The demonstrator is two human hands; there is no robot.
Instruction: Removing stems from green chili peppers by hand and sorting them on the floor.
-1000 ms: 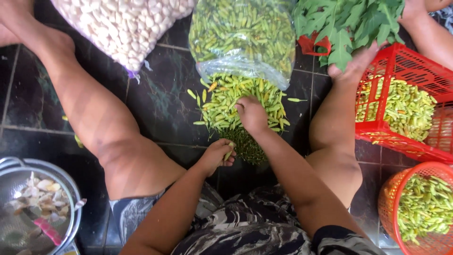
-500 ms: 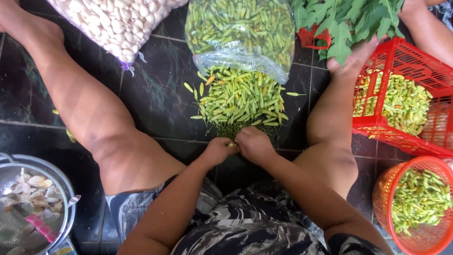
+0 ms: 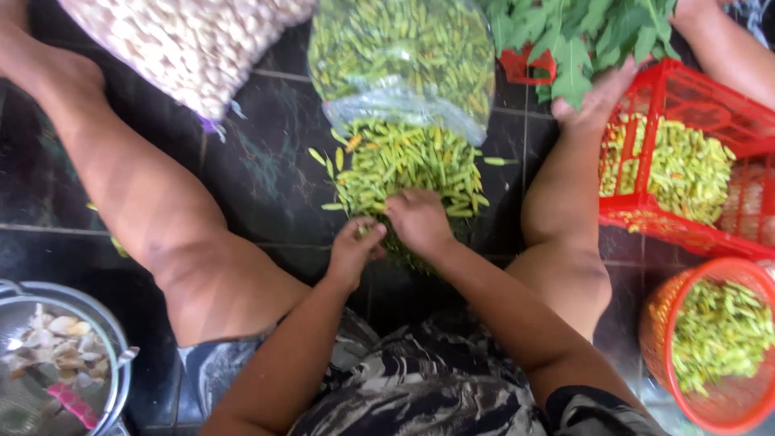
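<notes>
Looking down from the head camera, a heap of small green chillies (image 3: 408,173) lies on the dark tiled floor (image 3: 266,161) between the person's spread legs, spilling from the mouth of a clear plastic bag (image 3: 404,60) that is also full of them. The chillies look light, thin and fairly stiff, with smooth, probably slippery skins, so each would likely snap or bruise under a hard pinch. Judging by their shape, the stem end is the surest place to take one, pinched between thumb and forefinger, with the body left free.

The left hand (image 3: 353,250) sits at the near edge of the heap with its fingers curled together around what seems to be a chilli or two, though the hold itself is mostly hidden. The right hand (image 3: 420,222) lies just beside it, palm down on the pile, fingers bent and close together, touching the chillies; whether it grips one I cannot tell.

Around them: a red crate (image 3: 686,194) and a round orange basket (image 3: 710,339) on the right, both holding more green chillies, leafy greens (image 3: 589,32) at the top, a mesh sack of pale cloves (image 3: 173,40) at upper left, and a metal bowl (image 3: 121,355) of scraps at lower left
</notes>
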